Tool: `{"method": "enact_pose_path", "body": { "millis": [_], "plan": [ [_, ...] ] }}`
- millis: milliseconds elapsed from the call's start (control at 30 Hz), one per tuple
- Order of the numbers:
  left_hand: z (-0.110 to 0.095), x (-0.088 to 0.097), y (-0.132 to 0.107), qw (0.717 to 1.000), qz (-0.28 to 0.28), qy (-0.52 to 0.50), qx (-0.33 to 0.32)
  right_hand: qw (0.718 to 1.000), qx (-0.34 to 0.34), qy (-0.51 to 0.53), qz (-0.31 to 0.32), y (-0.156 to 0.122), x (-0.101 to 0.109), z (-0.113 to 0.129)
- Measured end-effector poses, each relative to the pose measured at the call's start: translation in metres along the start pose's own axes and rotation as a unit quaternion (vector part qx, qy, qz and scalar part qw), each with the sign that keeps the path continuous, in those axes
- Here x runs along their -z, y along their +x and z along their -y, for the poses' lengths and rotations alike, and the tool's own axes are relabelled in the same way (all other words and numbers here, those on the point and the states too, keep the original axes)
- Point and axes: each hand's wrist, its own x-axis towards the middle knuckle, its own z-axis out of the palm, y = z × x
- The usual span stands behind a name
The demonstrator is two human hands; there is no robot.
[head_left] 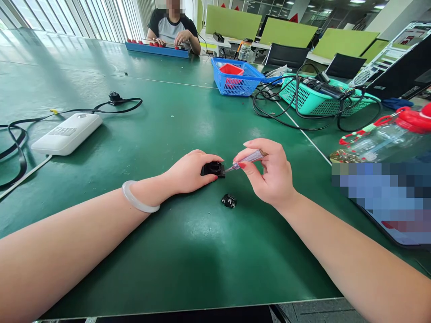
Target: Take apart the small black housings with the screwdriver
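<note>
My left hand [190, 172] rests on the green table [188, 251] with its fingers closed round a small black square part [213, 169], pinning it down. My right hand [269, 172] pinches a thin clear-handled screwdriver [247, 159], whose tip touches the right edge of that black part. A second small black piece [229, 201] lies loose on the table just below the two hands, touched by neither. A white bangle sits on my left wrist.
A white box [67, 133] with black cables [20, 143] lies at the left. A blue basket [235, 77] and a teal basket [316, 99] with cables stand at the back. A clear bottle [387, 134] and a tablet are at the right. Another person [172, 27] sits at the far end.
</note>
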Motion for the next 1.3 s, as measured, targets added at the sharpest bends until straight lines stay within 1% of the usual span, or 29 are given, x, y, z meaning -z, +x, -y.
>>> {"method": "enact_pose_path", "body": {
  "millis": [67,133,300,400,500,667,733,867,933,1000,1067,1133,1300],
  "plan": [
    [-0.0007,0.0006,-0.0002,1.0,0.0,-0.001,0.001,0.999,-0.035,-0.015,-0.022,0.0012,0.0007,0.0013],
    [-0.0009,0.0009,-0.0004,1.0,-0.001,-0.002,0.003,0.997,-0.056,-0.033,-0.046,0.0017,0.0007,0.0024],
    [0.0003,0.0001,-0.001,1.0,-0.001,-0.001,0.008,0.993,-0.04,-0.056,-0.094,0.0003,-0.0011,0.0016],
    [0.0005,0.0,-0.0014,1.0,0.0,-0.002,0.01,0.995,-0.038,-0.039,-0.079,-0.0004,-0.0018,-0.0006],
    [0.0001,0.0006,-0.0016,1.0,0.005,-0.006,0.015,0.997,-0.053,-0.022,-0.056,0.0002,-0.0016,-0.0026],
    [0.0002,0.0011,-0.0008,1.0,0.008,-0.004,0.026,0.995,-0.073,-0.034,-0.061,0.0008,-0.0012,-0.0032],
    [0.0003,0.001,-0.0004,0.999,0.009,-0.002,0.031,0.995,-0.061,-0.04,-0.072,-0.0003,-0.001,-0.0021],
    [-0.0002,0.0016,0.0001,0.999,0.014,0.001,0.039,0.994,-0.004,-0.021,-0.104,-0.0034,-0.001,0.0032],
    [-0.0006,0.0021,0.0003,0.999,0.015,0.002,0.037,0.995,0.032,-0.006,-0.091,-0.004,-0.0023,0.0056],
    [-0.0008,0.0023,0.0006,0.999,0.015,0.004,0.034,0.996,0.071,0.011,-0.049,-0.0038,-0.0045,0.0063],
    [-0.0007,0.0022,0.001,0.999,0.014,0.005,0.033,0.995,0.093,0.023,-0.005,-0.0036,-0.0068,0.0052],
    [-0.0004,0.0018,0.0012,0.999,0.015,0.004,0.032,0.996,0.087,0.025,0.018,-0.0036,-0.0076,0.0037],
    [0.0009,0.0014,0.001,0.999,0.016,0.002,0.029,0.997,0.047,0.028,0.046,-0.0031,-0.0034,0.005]
  ]
}}
